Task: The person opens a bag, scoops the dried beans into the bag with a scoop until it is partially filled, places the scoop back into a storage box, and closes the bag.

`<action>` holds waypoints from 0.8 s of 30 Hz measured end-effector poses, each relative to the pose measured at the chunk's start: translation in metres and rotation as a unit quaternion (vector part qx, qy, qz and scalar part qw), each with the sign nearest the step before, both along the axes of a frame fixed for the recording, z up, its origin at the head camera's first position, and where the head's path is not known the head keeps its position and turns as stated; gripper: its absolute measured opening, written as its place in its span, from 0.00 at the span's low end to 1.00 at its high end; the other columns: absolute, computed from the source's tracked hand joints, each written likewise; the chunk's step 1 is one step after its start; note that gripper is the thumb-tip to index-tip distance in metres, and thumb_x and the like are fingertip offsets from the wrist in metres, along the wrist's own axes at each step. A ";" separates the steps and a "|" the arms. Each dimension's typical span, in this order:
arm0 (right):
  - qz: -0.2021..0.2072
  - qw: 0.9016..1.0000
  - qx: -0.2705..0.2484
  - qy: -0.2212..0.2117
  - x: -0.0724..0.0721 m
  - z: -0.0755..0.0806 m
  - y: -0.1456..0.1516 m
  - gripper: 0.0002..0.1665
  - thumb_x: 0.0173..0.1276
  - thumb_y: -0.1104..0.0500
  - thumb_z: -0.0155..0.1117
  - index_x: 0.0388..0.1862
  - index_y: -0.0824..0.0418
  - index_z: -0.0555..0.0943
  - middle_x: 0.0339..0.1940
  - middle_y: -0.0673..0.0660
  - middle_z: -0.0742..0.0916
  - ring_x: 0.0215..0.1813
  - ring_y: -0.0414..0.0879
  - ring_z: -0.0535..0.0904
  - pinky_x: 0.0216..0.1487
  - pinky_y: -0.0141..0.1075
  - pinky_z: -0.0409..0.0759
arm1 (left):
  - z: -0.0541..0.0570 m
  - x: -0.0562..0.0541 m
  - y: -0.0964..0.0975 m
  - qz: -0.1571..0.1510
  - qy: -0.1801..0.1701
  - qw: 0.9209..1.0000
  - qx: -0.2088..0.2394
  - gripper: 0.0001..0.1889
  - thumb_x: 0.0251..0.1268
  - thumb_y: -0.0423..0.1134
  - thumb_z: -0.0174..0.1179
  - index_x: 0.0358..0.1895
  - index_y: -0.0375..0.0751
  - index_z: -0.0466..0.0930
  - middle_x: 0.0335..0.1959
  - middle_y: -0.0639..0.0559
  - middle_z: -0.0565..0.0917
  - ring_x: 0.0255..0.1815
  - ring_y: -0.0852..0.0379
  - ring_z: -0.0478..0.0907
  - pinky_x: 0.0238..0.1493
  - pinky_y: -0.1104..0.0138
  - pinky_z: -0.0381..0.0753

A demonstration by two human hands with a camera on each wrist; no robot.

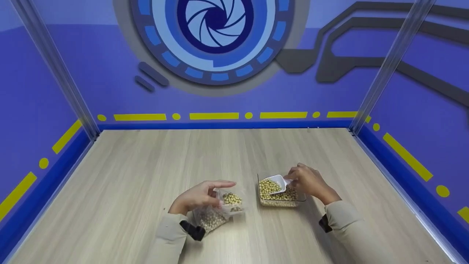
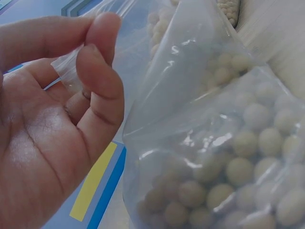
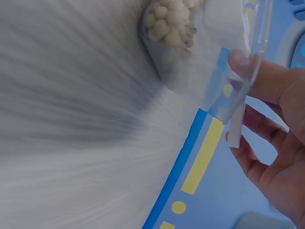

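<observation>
My left hand (image 1: pixel 199 196) pinches the top edge of a clear plastic bag (image 2: pixel 186 86), which holds pale yellow round beans (image 1: pixel 211 219) and lies on the table. Through the bag's upper part more beans (image 1: pixel 232 199) show. To its right sits a clear rectangular container (image 1: pixel 280 204) with the same kind of beans (image 1: pixel 266 187) inside. My right hand (image 1: pixel 309 181), at the container's far right rim, grips a white scoop (image 1: pixel 277 179) by its handle. The scoop's pan dips among the beans. In the right wrist view, the handle (image 3: pixel 236 126) sits between thumb and fingers.
A light wood-grain table (image 1: pixel 146 157) carries the bag and container. Blue printed panels (image 1: pixel 220 104) with yellow dashes close it in at the back and both sides, and metal posts (image 1: pixel 390 66) stand at the rear corners.
</observation>
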State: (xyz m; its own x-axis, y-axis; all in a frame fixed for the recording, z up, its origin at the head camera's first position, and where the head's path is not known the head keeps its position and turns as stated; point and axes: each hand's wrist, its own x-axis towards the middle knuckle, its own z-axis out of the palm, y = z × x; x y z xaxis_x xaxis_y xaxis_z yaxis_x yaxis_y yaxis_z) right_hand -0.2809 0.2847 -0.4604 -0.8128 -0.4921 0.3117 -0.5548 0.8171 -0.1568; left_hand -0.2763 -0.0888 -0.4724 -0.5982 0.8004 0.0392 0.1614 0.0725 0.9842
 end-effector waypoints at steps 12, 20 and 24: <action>0.014 0.999 0.009 -0.036 0.001 0.007 0.003 0.13 0.50 0.67 0.73 0.36 0.55 0.90 0.32 0.50 0.89 0.34 0.48 0.79 0.29 0.40 0.77 | 0.001 -0.001 0.001 -0.003 -0.003 1.000 -0.003 0.35 0.59 0.19 0.53 0.72 0.38 0.61 0.74 0.37 0.59 0.22 0.65 0.73 0.29 0.71 0.74; 0.020 0.998 0.011 -0.053 0.002 0.008 0.003 0.14 0.50 0.67 0.73 0.37 0.56 0.90 0.33 0.51 0.89 0.36 0.49 0.81 0.30 0.41 0.78 | 0.000 0.000 0.001 -0.006 -0.005 1.000 -0.002 0.35 0.59 0.20 0.54 0.72 0.38 0.62 0.74 0.36 0.58 0.23 0.66 0.74 0.31 0.71 0.76; 0.016 0.998 0.002 -0.057 0.002 0.010 0.003 0.14 0.50 0.67 0.73 0.37 0.56 0.90 0.33 0.51 0.89 0.35 0.49 0.81 0.30 0.41 0.77 | 0.000 0.000 0.001 -0.006 -0.011 1.000 0.000 0.35 0.59 0.20 0.53 0.72 0.37 0.61 0.74 0.34 0.57 0.24 0.66 0.75 0.30 0.72 0.75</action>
State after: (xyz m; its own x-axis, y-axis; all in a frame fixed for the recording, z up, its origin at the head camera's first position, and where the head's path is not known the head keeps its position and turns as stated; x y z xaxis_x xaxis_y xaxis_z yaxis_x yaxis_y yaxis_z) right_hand -0.2787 0.2876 -0.4506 -0.8267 -0.5192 0.2168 -0.5594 0.8000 -0.2170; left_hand -0.2759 -0.0878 -0.4724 -0.5889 0.8078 0.0269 0.1411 0.0699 0.9875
